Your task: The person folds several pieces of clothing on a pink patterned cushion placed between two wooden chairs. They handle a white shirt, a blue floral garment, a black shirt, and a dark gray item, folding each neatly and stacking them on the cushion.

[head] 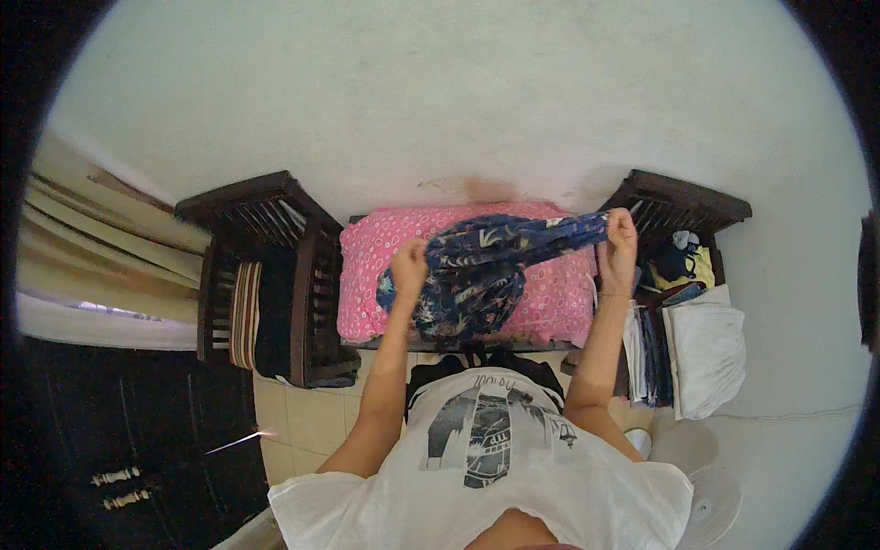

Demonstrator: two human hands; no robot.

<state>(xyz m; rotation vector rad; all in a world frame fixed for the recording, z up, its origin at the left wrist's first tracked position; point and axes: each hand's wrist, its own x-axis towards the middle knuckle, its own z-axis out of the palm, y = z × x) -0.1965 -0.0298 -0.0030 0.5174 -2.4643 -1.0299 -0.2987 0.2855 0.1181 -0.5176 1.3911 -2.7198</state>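
A dark blue patterned cloth (474, 275), with floral or leafy figures, is stretched between both hands above a pink patterned cushion or covered seat (564, 295). My left hand (410, 260) pinches its upper left part near a gathered fold. At the upper right, my right hand (619, 227) grips the narrow end of the cloth. The wider part hangs in loose folds between the arms, over the pink fabric. What kind of garment or cloth it is cannot be told.
Dark wooden slatted chairs (313, 295) flank the pink seat. The right one holds folded clothes (650, 357), a white cloth (705, 354) and a small heap of garments (687, 265). A striped cushion (245, 313) lies on the left one. Behind stands a pale wall (467, 103).
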